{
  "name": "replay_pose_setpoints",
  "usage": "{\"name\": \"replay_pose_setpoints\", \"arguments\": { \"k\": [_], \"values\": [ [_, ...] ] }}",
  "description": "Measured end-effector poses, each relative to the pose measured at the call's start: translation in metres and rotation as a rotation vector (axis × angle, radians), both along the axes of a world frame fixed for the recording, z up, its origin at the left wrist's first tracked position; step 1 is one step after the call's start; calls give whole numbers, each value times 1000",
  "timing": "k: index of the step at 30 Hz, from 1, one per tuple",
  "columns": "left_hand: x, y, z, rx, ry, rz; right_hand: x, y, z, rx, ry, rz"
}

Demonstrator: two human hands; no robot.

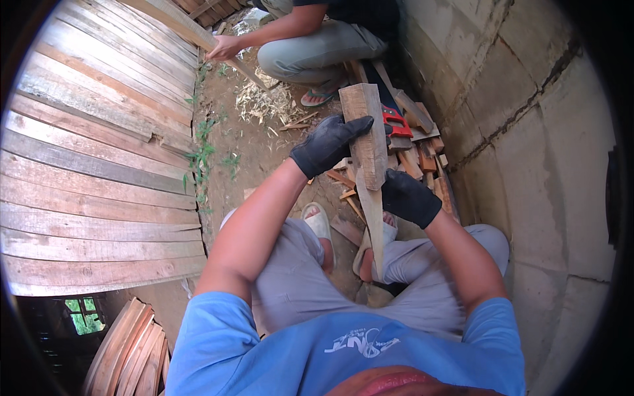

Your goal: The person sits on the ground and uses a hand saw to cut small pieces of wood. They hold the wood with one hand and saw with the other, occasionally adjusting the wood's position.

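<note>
In front of me I hold up a thick, rough-sawn wooden block (365,135). My left hand (330,142), in a black glove, is closed round its left side, thumb across the front face. Also gloved in black, my right hand (411,198) is closed at the block's lower right end, its fingertips partly hidden. A long pale piece (372,228) tapers down from under the block to a narrow tip between my knees; whether it is wood or a saw blade I cannot tell. Just right of the block shows the red handle of a handsaw (396,123).
Wood offcuts (426,158) lie heaped on the right, beside a concrete block wall (522,152). A co-worker (317,49) crouches ahead, gripping a long timber (175,23) near wood shavings (264,102). Planks (99,191) cover the left side; more boards (129,350) stand lower left.
</note>
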State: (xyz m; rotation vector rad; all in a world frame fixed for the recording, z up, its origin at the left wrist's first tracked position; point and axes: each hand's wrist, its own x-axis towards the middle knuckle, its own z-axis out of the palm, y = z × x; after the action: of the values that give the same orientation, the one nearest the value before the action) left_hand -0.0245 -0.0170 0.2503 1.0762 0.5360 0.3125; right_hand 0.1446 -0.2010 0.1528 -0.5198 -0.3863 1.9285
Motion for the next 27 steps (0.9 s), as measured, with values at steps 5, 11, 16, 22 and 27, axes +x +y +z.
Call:
{"name": "replay_pose_setpoints", "arguments": {
  "k": [5, 11, 16, 22, 27],
  "values": [
    [16, -10, 7, 60, 26, 0, 3, -3, 14, 7, 92, -102],
    [11, -14, 24, 4, 40, -11, 9, -1, 22, 17, -34, -149],
    [-15, 34, 33, 332, 311, -65, 16, 12, 6, 1, -438, -145],
    [-46, -2, 54, 1535, 744, -2, 16, 21, 5, -122, -728, -215],
    [-28, -48, 52, 1962, 624, -283, 13, 25, -12, -42, -874, -278]
  ]
}}
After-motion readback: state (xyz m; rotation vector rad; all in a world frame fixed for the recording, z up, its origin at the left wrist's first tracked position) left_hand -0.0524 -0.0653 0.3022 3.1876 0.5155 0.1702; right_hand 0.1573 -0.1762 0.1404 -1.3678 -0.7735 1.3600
